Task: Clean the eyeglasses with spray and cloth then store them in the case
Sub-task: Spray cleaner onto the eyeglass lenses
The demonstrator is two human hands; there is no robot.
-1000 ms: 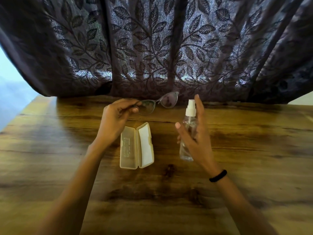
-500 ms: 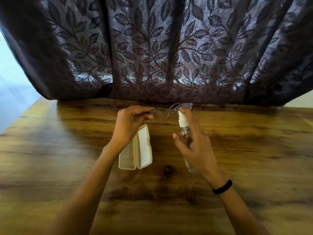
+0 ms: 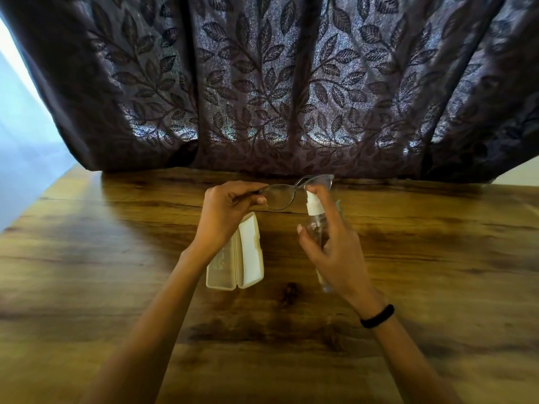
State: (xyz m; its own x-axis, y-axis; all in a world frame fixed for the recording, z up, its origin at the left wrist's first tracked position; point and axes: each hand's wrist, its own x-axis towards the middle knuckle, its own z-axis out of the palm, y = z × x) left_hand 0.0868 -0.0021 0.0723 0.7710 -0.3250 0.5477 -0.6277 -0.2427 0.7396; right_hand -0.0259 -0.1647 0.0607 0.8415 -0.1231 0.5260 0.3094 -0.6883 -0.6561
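My left hand (image 3: 226,214) pinches the eyeglasses (image 3: 280,196) by their left end and holds them in the air above the table. My right hand (image 3: 335,246) grips a clear spray bottle (image 3: 316,225) with a white nozzle, forefinger on top of the nozzle, which sits just in front of the right lens. A cream eyeglass case (image 3: 248,258) lies open on the table under my left wrist, partly hidden by it. A pale green edge, possibly the cloth (image 3: 338,204), peeks out behind my right hand.
The wooden table (image 3: 116,272) stretches wide on both sides. A dark leaf-patterned curtain (image 3: 262,83) hangs down to the table's far edge. The table's left edge runs diagonally at the far left. A black band circles my right wrist.
My left hand brought the glasses to the right, toward the bottle. My right hand lifted the spray bottle and tilted its nozzle up to the right lens.
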